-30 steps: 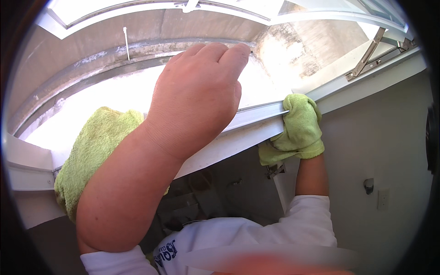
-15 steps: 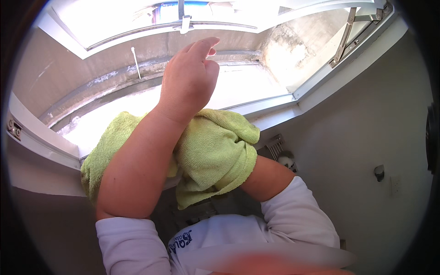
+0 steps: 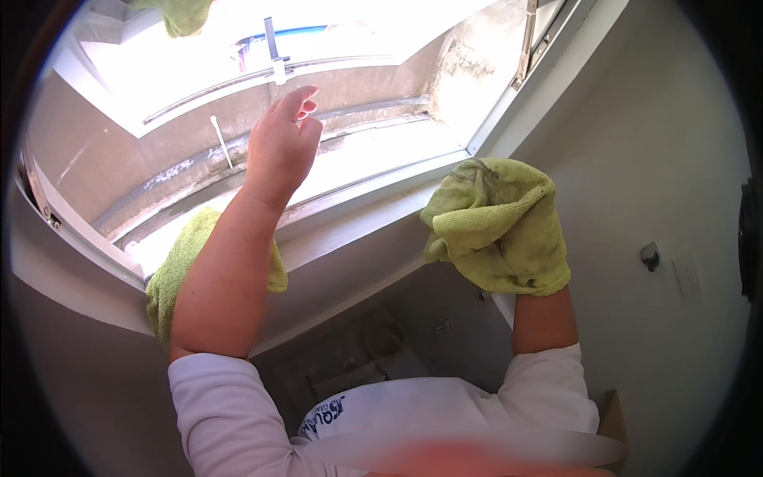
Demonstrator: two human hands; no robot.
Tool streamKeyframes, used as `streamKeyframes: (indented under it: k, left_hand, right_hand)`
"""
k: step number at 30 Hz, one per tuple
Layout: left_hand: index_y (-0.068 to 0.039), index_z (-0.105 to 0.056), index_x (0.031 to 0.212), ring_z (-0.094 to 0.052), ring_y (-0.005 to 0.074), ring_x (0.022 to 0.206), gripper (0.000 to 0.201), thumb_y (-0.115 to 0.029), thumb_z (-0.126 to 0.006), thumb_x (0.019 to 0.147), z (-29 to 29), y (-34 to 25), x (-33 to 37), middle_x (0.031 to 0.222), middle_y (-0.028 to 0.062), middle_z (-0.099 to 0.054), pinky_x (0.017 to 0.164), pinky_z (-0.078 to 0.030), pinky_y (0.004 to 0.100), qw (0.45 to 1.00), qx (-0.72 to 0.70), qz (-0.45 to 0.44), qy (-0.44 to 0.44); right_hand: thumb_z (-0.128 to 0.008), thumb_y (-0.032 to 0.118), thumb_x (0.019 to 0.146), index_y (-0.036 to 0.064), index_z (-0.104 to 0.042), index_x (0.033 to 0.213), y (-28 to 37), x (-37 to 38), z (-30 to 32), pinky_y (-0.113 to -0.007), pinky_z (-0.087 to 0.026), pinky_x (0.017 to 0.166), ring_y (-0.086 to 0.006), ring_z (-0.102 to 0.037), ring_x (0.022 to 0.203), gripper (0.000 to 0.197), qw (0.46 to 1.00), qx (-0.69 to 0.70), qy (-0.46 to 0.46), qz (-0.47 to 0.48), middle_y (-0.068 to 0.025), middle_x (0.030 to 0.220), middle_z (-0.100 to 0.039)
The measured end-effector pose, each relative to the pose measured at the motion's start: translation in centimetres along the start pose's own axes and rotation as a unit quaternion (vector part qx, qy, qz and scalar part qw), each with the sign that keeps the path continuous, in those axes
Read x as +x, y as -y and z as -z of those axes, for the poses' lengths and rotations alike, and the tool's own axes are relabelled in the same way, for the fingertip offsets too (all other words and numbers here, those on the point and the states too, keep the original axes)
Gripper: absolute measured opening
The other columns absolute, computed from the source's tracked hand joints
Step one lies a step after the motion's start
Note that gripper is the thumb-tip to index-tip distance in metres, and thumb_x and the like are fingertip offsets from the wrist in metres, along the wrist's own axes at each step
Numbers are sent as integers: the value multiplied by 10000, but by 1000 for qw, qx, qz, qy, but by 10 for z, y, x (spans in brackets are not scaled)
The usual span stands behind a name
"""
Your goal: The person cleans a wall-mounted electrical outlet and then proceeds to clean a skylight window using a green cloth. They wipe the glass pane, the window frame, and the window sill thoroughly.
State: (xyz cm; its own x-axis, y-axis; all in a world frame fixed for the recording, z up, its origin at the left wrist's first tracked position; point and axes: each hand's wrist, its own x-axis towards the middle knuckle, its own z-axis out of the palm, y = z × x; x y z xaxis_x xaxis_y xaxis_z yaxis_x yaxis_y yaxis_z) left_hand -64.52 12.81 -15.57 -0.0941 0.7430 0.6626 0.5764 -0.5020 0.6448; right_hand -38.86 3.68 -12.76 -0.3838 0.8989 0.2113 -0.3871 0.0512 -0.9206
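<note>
A yellow-green towel is wrapped over my right hand, which is at the right end of the white window sill. The towel has dark smudges and hides my fingers. Bare and raised, my left hand is in front of the open window; its fingers are loosely bent, with nothing seen in them. Just above its fingertips, with a gap between, is the white window handle. A second yellow-green towel hangs over the sill behind my left forearm.
The window frame runs across the view, with a metal hinge arm at its right. Outside is a stained wall ledge with a thin white pipe. A dark knob and a switch plate are on the right wall.
My right hand has moved right, out from beside my left arm, carrying its towel along. My left hand appears slightly lower and further left, and the view has tilted.
</note>
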Motion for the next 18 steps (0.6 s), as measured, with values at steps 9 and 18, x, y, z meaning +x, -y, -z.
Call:
streamKeyframes:
  k: [9, 18]
  left_hand:
    - [-62, -527, 1093, -553, 221, 935, 351, -139, -454, 758, -2, 9, 2, 986, 115, -588, 814, -420, 325, 1000, 25, -1, 18]
    - [-50, -528, 1077, -548, 245, 921, 338, -118, -447, 756, 0, -3, -2, 1005, 134, -573, 813, -424, 335, 999, 21, -1, 26]
  right_hand:
    - [-540, 154, 815, 30, -572, 885, -14, -80, 23, -241, -487, 664, -132, -579, 748, 146, 852, -511, -105, -33, -55, 826, -599]
    - [-547, 154, 808, 19, -508, 1020, -46, -56, 45, -268, -483, 743, -182, -567, 854, 255, 963, -215, -150, -67, -95, 936, -570]
